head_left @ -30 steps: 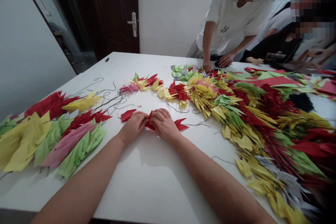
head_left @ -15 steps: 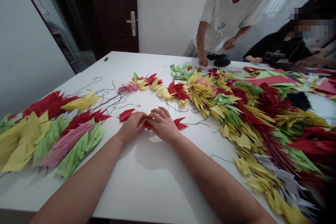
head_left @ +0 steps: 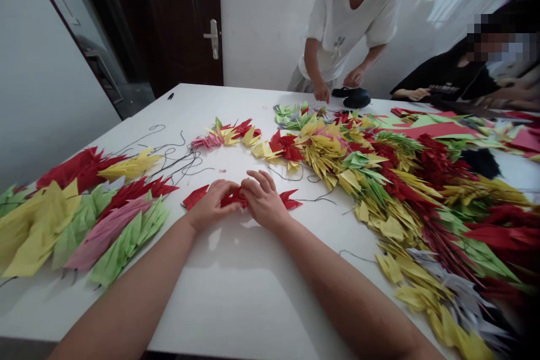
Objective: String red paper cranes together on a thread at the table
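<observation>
A strand of red origami (head_left: 233, 200), its folded pieces pointed like paper cranes, lies on the white table in front of me. My left hand (head_left: 213, 203) curves around its left part, thumb and forefinger apart with red paper showing between them. The fingers of my right hand (head_left: 265, 198) are bent over the strand's middle and hide part of it. Past my right hand the red tip (head_left: 290, 199) sticks out, and a dark thread (head_left: 316, 199) trails from it to the right.
Bundles of strung yellow, green, pink and red origami (head_left: 122, 230) lie at the left. A large colourful heap (head_left: 379, 180) covers the right side. Loose black threads (head_left: 169, 157) tangle between. Across the table stand a person in white (head_left: 341, 28) and a seated person in black (head_left: 447, 76).
My left thumb and forefinger have parted from their pinch, and the left red piece has shifted left and nearer to me. The person in white has moved left.
</observation>
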The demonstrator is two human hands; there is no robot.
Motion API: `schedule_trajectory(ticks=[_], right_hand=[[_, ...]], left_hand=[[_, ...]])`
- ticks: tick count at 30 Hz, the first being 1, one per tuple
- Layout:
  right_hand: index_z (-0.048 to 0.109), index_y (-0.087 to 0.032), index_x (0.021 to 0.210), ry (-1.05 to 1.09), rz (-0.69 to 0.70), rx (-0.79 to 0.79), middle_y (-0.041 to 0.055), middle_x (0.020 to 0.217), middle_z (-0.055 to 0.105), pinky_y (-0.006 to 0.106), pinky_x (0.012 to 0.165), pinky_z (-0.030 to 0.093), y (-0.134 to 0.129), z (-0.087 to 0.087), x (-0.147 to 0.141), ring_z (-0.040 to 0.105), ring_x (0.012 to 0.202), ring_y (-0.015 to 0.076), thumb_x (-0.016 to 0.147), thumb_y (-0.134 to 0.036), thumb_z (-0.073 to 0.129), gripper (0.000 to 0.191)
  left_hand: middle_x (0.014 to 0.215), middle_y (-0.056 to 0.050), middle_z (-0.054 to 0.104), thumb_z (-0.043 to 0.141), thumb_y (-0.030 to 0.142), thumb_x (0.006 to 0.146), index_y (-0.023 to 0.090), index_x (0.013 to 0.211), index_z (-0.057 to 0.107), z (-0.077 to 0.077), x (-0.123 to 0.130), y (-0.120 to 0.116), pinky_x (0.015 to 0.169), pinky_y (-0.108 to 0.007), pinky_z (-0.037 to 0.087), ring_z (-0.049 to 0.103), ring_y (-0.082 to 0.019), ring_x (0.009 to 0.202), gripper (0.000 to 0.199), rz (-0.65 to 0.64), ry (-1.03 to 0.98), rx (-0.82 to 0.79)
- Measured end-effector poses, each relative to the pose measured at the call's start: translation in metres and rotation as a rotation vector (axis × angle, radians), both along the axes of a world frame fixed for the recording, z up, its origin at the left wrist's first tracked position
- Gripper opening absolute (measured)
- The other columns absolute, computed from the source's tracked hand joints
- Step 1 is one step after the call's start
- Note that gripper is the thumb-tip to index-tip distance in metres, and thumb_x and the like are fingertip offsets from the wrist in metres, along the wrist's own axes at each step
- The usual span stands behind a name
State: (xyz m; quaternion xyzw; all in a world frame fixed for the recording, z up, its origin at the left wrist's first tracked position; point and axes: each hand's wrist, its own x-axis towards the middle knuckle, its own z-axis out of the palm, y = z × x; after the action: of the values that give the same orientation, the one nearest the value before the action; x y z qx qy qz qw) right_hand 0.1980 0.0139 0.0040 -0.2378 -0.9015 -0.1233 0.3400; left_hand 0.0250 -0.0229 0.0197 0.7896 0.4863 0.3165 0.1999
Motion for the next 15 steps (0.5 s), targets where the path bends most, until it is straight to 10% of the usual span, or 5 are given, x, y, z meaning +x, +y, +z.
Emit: schedule_trajectory(ticks=[9, 15], right_hand=[[0.056, -0.02, 0.089, 0.426, -0.067, -0.162, 0.0095, 0.102, 0.052, 0.039, 0.09, 0.041, -0.001, 0.005, 0.005, 0.046, 0.105, 0.0207, 0.083, -0.013, 0.041, 0.018], [0.052, -0.018, 0.095, 0.609, -0.084, -0.235, 0.0107, 0.099, 0.053, 0.037, 0.087, 0.042, -0.002, 0.034, 0.014, 0.05, 0.099, 0.0197, 0.085, -0.017, 0.039, 0.017]], left_hand=[[0.073, -0.001, 0.058, 0.052, 0.031, 0.078, 0.019, 0.074, 0.052, -0.001, 0.002, 0.006, 0.084, -0.035, 0.041, 0.052, -0.018, 0.082, 0.013, 0.127, 0.059, 0.018], [0.099, -0.006, 0.061, 0.054, 0.026, 0.077, 0.018, 0.11, 0.046, -0.008, -0.002, 0.006, 0.094, -0.039, 0.037, 0.056, -0.018, 0.096, 0.035, 0.187, 0.03, 0.09]])
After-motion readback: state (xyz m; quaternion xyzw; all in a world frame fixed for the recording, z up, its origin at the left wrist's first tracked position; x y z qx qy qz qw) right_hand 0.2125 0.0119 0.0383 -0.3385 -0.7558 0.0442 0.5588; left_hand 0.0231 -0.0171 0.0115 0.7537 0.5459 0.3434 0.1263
